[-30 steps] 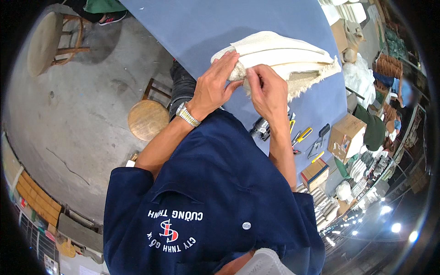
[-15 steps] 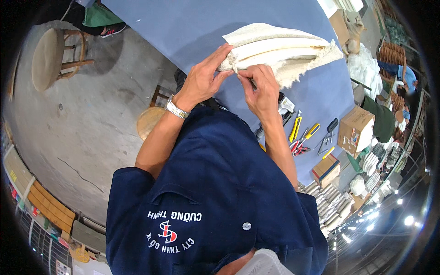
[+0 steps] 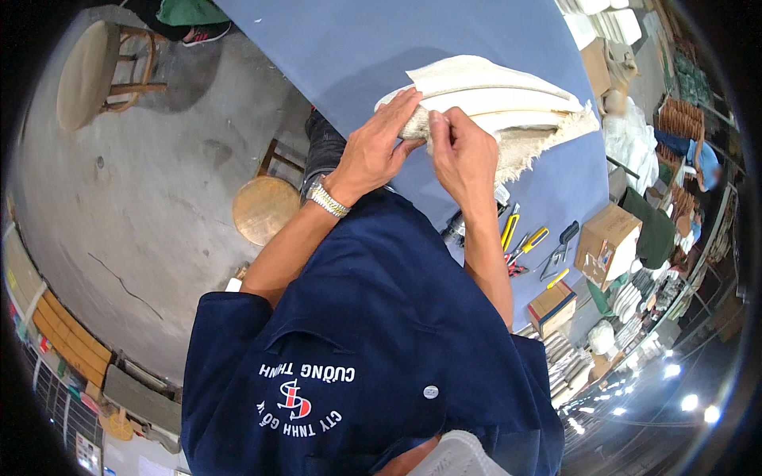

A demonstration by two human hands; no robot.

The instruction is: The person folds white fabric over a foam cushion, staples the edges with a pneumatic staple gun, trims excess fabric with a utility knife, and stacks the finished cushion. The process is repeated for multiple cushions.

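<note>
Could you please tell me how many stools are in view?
2: one stool at upper left, a second stool left of the wristwatch; more may be hidden.

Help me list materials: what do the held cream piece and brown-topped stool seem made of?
Cream piece: probably matte woven fabric, given its frayed edge; its smooth white part could be padding or another cloth. Brown-topped stool: likely wood, going by its mottled seat; finish hard to judge.

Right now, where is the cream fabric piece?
In the head view, the cream fabric piece is upper right, over the blue table, its left end held by left hand and right hand.
</note>
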